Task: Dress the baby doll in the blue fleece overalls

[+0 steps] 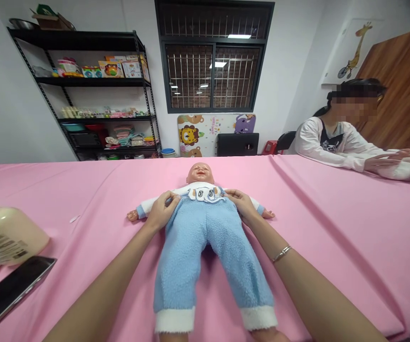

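Baby doll (205, 223) lies face-up at frame centre on the pink table cover (333, 228), in a blue fleece suit. Left hand (162, 209) pinches the suit at the doll's shoulder; right hand (242, 204) grips the other shoulder. Phone (8, 292) and beige bottle (7, 232) at lower left; a seated person (336, 142) at upper right.

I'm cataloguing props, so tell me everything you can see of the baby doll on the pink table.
The baby doll lies face-up on the pink table cover, head away from the camera, arms spread, legs apart. It wears fuzzy blue fleece overalls with white cuffs and an elephant bib. The left hand and right hand grip the garment at its shoulders.
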{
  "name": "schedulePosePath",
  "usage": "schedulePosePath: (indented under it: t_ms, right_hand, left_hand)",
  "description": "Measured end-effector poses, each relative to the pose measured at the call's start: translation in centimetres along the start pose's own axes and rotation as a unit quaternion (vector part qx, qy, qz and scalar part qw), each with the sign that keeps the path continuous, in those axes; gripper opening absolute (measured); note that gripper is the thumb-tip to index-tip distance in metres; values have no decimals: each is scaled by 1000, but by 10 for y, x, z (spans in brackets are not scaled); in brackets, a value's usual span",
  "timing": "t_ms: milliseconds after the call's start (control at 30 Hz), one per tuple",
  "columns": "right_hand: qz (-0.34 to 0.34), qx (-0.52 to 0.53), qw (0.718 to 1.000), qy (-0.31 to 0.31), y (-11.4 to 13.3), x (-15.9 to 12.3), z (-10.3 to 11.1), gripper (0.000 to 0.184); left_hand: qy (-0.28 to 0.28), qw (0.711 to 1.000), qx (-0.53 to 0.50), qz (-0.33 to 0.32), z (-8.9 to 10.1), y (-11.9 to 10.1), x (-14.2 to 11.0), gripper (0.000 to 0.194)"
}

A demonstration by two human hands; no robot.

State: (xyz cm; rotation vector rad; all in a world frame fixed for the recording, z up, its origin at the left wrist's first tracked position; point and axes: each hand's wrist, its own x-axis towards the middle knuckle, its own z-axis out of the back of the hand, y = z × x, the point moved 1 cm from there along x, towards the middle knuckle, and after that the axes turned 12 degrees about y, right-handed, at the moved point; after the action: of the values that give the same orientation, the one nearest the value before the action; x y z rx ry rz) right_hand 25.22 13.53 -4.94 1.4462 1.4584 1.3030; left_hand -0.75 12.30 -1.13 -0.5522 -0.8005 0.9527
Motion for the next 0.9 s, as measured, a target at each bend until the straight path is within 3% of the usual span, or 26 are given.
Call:
schedulePosePath:
  t_ms: [167, 233, 333, 400, 600, 700, 800, 900]
  right_hand:
    - [-5, -5, 1000, 6, 2, -2, 0, 43]
    - [-6, -9, 1000, 5, 3, -3, -1, 42]
    - [-15, 9, 1000, 9, 6, -5, -3, 42]
    - [-28, 57, 998, 16, 9, -7, -4, 41]
    - [3, 235, 972, -2, 18, -7, 2, 35]
    - [9, 285, 959, 2, 22, -6, 10, 33]
    - [9, 290, 957, 27, 21, -5, 12, 33]
    - [-4, 249, 967, 53, 18, -4, 8, 32]
  left_hand:
    - [-7, 997, 82, 11, 6, 5, 2, 32]
    - [-60, 986, 156, -26, 10, 4, 1, 25]
    - [-183, 935, 300, -46, 15, -2, -1, 22]
    - [-222, 906, 359, -38, 15, -7, -2, 24]
    - [-197, 898, 389, -56, 2, -26, -6, 32]
    - [-194, 890, 412, -33, -2, -35, -8, 31]
    - [-129, 899, 415, 53, 0, -36, -7, 37]
    - [-36, 921, 344, 178, 10, -26, -4, 43]
